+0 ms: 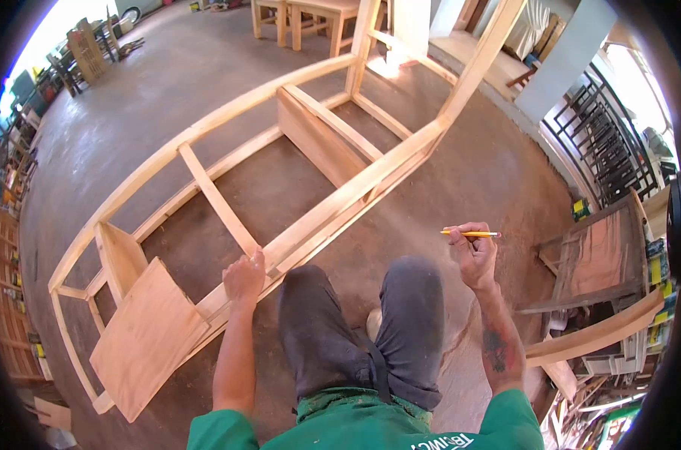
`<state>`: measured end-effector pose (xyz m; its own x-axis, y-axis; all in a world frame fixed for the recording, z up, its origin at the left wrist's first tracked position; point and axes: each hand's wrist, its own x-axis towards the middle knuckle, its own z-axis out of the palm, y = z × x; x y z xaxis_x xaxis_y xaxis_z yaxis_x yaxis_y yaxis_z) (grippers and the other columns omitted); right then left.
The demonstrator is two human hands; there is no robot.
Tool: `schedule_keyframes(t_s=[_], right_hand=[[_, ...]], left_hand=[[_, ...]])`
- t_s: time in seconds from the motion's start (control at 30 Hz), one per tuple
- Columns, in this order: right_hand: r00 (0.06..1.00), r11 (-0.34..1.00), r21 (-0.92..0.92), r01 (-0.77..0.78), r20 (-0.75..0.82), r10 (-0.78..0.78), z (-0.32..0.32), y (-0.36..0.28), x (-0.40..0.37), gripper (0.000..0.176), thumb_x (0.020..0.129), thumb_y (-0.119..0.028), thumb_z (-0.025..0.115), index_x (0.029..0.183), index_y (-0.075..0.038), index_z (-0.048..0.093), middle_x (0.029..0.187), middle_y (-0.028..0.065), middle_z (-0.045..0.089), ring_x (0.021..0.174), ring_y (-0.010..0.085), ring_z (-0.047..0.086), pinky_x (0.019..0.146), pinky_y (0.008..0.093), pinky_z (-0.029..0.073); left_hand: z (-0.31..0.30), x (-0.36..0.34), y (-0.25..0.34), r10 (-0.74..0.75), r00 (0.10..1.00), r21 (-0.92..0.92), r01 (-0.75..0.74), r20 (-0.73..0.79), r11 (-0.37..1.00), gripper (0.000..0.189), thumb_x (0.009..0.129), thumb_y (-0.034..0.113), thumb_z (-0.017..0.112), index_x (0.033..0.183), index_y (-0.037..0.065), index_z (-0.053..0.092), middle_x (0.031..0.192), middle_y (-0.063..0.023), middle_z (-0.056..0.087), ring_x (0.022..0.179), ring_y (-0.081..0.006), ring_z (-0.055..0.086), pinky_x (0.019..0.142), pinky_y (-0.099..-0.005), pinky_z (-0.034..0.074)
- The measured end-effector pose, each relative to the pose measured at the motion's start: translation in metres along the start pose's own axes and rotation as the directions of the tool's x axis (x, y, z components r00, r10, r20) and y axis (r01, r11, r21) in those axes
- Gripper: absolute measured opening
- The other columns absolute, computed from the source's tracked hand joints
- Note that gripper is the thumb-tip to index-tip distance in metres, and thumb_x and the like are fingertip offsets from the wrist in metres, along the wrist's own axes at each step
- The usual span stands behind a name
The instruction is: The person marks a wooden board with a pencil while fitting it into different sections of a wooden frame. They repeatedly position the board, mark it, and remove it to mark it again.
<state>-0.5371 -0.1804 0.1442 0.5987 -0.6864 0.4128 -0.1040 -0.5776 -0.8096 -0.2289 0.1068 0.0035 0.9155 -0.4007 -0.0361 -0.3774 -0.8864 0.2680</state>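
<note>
Head view: what does the right hand (477,256) have?

A pencil (472,234), out at 3 o'clock. The grip is narrow, pinching it in the air with the tip toward 9 and the pink end toward 3, well apart from the frame (355,195).

And the left hand (245,279)?

That one is toward 8 o'clock, on the near side of the frame, just beside the lower end of a crossbar (216,199). It looks curled, but its underside is hidden, so I can't tell whether that grip is closed on the wood or only resting there.

How does the frame lie?

Slantwise on the floor (498,180), from 8 o'clock up to 1, just ahead of the knees (414,300). A panel (318,142) stands inside it between 11 and 12, and a board (149,341) at 8 covers part of the near side.

Anything farther out?

Wooden furniture (324,9) at 12, dark metalwork (607,141) near 2, and a curved plank (599,336) toward 4.
</note>
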Motion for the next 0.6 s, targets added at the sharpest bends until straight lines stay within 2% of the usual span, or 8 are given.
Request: schedule_keyframes(t_s=[0.07,0.13,0.27,0.3,0.43,0.5,0.53,0.6], right_hand=[[0.999,0.999,0.000,-0.045,0.002,0.045,-0.004,0.017,-0.014,0.012,0.095,-0.008,0.062,0.101,-0.001,0.055,0.092,0.0120,0.069,0.078,0.0114,0.063,0.071,0.0247,0.052],[0.990,0.992,0.039,-0.118,-0.080,0.121,-0.011,0.037,-0.025,0.012,0.095,-0.008,0.062,0.102,0.000,0.055,0.093,0.0131,0.069,0.078,0.0119,0.064,0.073,0.0253,0.053],[0.968,0.976,0.023,-0.218,-0.121,0.219,-0.042,0.086,-0.026,0.012,0.095,-0.008,0.062,0.101,-0.001,0.055,0.092,0.0126,0.070,0.077,0.0108,0.064,0.068,0.0230,0.052],[0.975,0.980,-0.021,-0.197,-0.108,0.194,-0.050,0.092,-0.013,0.012,0.096,-0.011,0.061,0.102,-0.002,0.054,0.090,0.0112,0.070,0.075,0.0094,0.063,0.066,0.0222,0.050],[0.983,0.986,0.007,-0.167,-0.074,0.167,-0.048,0.110,0.080,0.013,0.097,-0.012,0.061,0.101,-0.002,0.054,0.088,0.0106,0.070,0.073,0.0082,0.061,0.066,0.0221,0.049],[0.996,0.988,0.132,-0.078,-0.037,0.084,-0.026,0.131,0.140,0.012,0.096,-0.012,0.061,0.100,-0.002,0.056,0.087,0.0089,0.070,0.071,0.0075,0.060,0.065,0.0221,0.049],[0.997,0.985,0.157,-0.076,0.003,0.076,-0.013,0.149,0.170,0.012,0.096,-0.012,0.061,0.100,-0.002,0.056,0.087,0.0089,0.070,0.071,0.0075,0.060,0.065,0.0221,0.049],[0.999,1.000,-0.009,-0.005,0.049,0.005,0.016,0.195,0.234,0.012,0.095,-0.013,0.062,0.100,-0.002,0.058,0.087,0.0080,0.069,0.072,0.0077,0.061,0.065,0.0227,0.050]], left_hand=[[0.003,-0.002,-0.001,0.006,1.000,0.063,-0.007,0.024,0.998,0.063,0.097,0.052,0.041,0.083,-0.001,0.071,0.082,-0.0245,0.070,0.083,-0.0384,0.068,0.080,-0.0495,0.049],[0.002,-0.001,0.000,0.014,0.999,0.083,-0.011,-0.033,0.997,0.062,0.097,0.050,0.041,0.084,-0.002,0.071,0.082,-0.0247,0.069,0.082,-0.0388,0.068,0.081,-0.0493,0.048],[0.007,0.001,-0.003,-0.016,0.999,0.099,0.019,-0.038,0.995,0.058,0.097,0.048,0.043,0.086,-0.001,0.071,0.085,-0.0241,0.070,0.083,-0.0372,0.067,0.081,-0.0476,0.048],[0.008,0.000,-0.003,-0.027,0.998,0.107,0.033,-0.060,0.994,0.055,0.096,0.047,0.047,0.085,-0.001,0.071,0.085,-0.0222,0.070,0.082,-0.0359,0.067,0.079,-0.0473,0.048],[0.009,-0.003,-0.002,-0.058,0.993,0.091,0.068,-0.104,0.994,0.051,0.095,0.045,0.050,0.082,0.000,0.071,0.082,-0.0213,0.070,0.080,-0.0362,0.066,0.077,-0.0475,0.048],[0.009,-0.004,-0.006,-0.024,0.995,0.095,0.034,-0.101,0.995,0.050,0.094,0.046,0.052,0.079,0.001,0.070,0.080,-0.0211,0.068,0.078,-0.0363,0.065,0.075,-0.0474,0.047],[0.009,-0.006,-0.006,-0.068,0.992,0.107,0.080,-0.109,0.991,0.050,0.094,0.046,0.052,0.079,0.001,0.070,0.080,-0.0211,0.068,0.078,-0.0363,0.065,0.075,-0.0474,0.047],[0.005,-0.005,-0.006,-0.149,0.986,-0.007,0.149,-0.080,0.989,0.050,0.094,0.047,0.053,0.078,0.003,0.070,0.081,-0.0200,0.068,0.078,-0.0364,0.064,0.074,-0.0468,0.047]])
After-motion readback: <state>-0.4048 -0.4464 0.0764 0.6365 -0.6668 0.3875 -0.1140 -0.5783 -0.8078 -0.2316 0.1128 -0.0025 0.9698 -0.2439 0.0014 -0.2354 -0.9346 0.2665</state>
